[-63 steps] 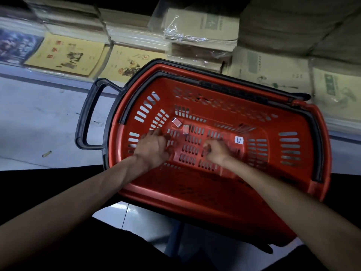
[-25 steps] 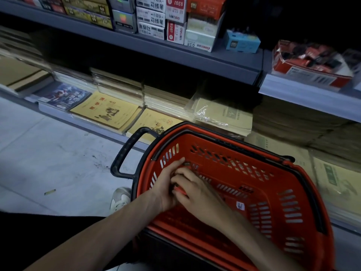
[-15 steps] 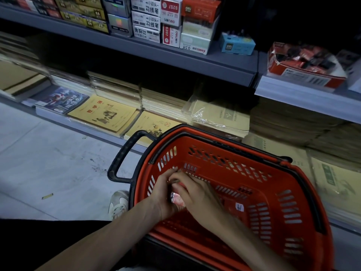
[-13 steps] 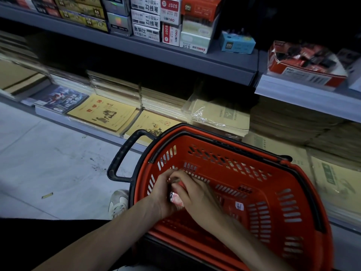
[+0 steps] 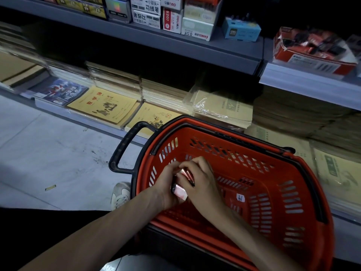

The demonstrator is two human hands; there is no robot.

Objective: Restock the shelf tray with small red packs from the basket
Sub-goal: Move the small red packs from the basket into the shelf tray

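- Both hands meet over the left end of the basket, pressed together
- Left hand cups a few small red packs; right hand curls over them from the other side
- Tray sits on the shelf at upper right, well apart from the hands

Shelves carry boxes, a red tray, notebooks.

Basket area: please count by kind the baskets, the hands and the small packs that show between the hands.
Red basket: 1
Hands: 2, left hand and right hand
Small packs showing: 2, upper pack and lower pack
Total: 5
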